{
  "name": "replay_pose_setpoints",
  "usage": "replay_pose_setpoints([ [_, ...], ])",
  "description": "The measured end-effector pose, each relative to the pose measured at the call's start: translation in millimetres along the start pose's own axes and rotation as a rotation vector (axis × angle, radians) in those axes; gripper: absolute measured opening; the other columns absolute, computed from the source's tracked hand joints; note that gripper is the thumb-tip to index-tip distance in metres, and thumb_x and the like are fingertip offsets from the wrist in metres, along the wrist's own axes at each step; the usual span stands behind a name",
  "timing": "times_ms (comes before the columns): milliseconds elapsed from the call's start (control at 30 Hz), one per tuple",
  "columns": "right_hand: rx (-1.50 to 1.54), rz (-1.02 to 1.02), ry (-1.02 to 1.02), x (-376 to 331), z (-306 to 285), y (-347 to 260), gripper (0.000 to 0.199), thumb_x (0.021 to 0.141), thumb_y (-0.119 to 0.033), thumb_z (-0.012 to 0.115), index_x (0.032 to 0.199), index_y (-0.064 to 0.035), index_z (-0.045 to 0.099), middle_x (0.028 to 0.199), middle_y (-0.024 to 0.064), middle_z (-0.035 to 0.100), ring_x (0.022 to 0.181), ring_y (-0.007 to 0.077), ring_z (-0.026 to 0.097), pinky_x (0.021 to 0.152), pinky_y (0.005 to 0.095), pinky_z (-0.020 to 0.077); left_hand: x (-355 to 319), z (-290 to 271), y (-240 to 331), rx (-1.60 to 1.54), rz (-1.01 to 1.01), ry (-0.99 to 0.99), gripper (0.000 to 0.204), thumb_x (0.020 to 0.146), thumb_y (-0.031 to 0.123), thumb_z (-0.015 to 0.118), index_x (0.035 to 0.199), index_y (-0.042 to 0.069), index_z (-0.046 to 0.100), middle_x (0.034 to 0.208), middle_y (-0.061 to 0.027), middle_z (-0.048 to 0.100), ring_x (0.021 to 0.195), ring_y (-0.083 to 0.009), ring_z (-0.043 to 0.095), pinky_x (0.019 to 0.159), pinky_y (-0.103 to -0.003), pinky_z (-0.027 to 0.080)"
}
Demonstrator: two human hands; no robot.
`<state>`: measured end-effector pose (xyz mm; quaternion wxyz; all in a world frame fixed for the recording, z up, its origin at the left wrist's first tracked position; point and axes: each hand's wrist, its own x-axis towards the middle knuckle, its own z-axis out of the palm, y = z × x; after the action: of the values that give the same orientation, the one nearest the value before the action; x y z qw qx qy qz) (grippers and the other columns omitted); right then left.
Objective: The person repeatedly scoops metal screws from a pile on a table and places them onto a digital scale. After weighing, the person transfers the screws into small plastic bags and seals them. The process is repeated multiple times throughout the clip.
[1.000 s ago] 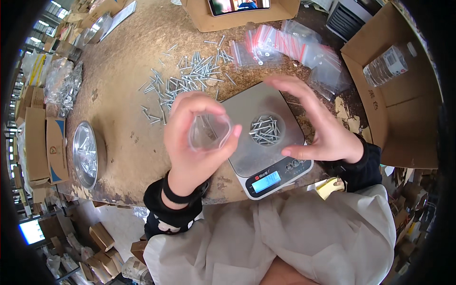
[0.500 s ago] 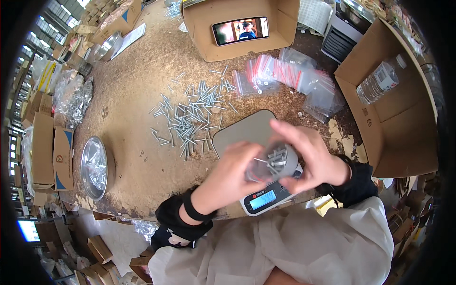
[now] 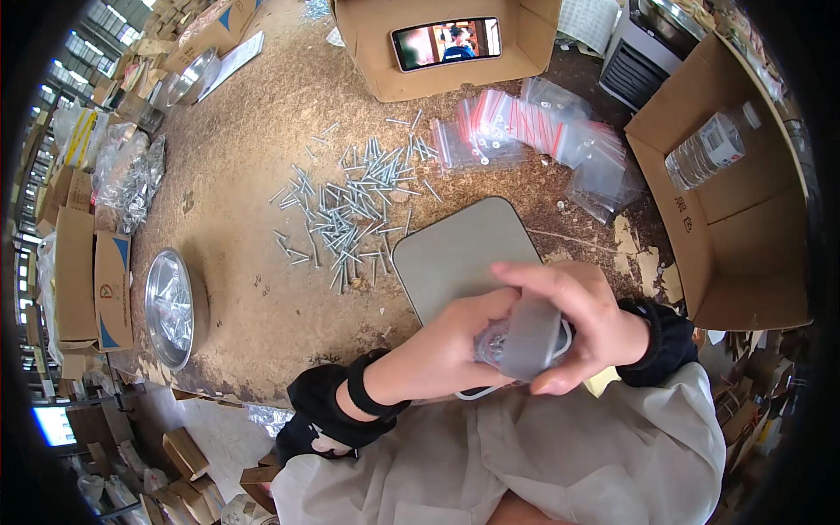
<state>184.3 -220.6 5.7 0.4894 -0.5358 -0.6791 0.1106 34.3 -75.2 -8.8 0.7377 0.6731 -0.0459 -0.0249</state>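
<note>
Head view, so here's the setup: the left hand has its fingers curled around a small clear bag, and the right hand grips a cloudy plastic cup, thumb and fingers wrapped round its sides. The cup is tipped toward the bag, and both are over the near end of the scale. There's a blurry glint down by the bag, can't tell how many pieces are in there. IMO the trick is keeping the bag's mouth snug to the cup's rim and tilting gently, since long screws like the ones in that loose pile of screws could snag sideways. Spare bags lie farther back, right of the pile
</note>
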Motion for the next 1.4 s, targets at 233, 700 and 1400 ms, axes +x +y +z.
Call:
replay_pose_setpoints([
  [233,0.535,0.365,0.269,-10.4,-10.4,-17.2,0.100,0.083,-0.066,0.063,0.141,0.0105,0.036,0.093,0.0107,0.063,0.079,0.0170,0.063,0.070,0.0290,0.0489,-6.1,-7.4,11.4,-0.115,0.133,0.145,0.040,0.075,0.004,0.082,0.102,0.008,0.053,0.095,-0.0043,0.058,0.091,-0.0147,0.058,0.090,-0.033,0.046],
  [700,0.458,0.433,0.437,-3.9,-16.5,-11.2,0.100,0.078,-0.068,0.062,0.137,0.0103,0.040,0.086,0.0064,0.059,0.076,0.0133,0.058,0.068,0.0268,0.0454,-17.8,-46.2,23.6,-0.136,0.703,0.190,0.057,0.065,0.005,0.090,0.107,0.012,0.051,0.083,-0.0024,0.061,0.085,-0.0221,0.059,0.092,-0.044,0.042],
  [1400,-0.263,0.273,-0.186,1.0,-8.8,12.9,0.056,0.071,-0.018,0.080,0.119,-0.0093,0.052,0.128,0.0125,0.057,0.126,0.0350,0.049,0.112,0.0543,0.0314,-9.9,-32.0,30.4,0.002,0.544,0.175,0.071,0.071,-0.007,0.083,0.128,0.005,0.043,0.091,-0.0041,0.055,0.078,-0.0123,0.053,0.073,-0.027,0.041],
])
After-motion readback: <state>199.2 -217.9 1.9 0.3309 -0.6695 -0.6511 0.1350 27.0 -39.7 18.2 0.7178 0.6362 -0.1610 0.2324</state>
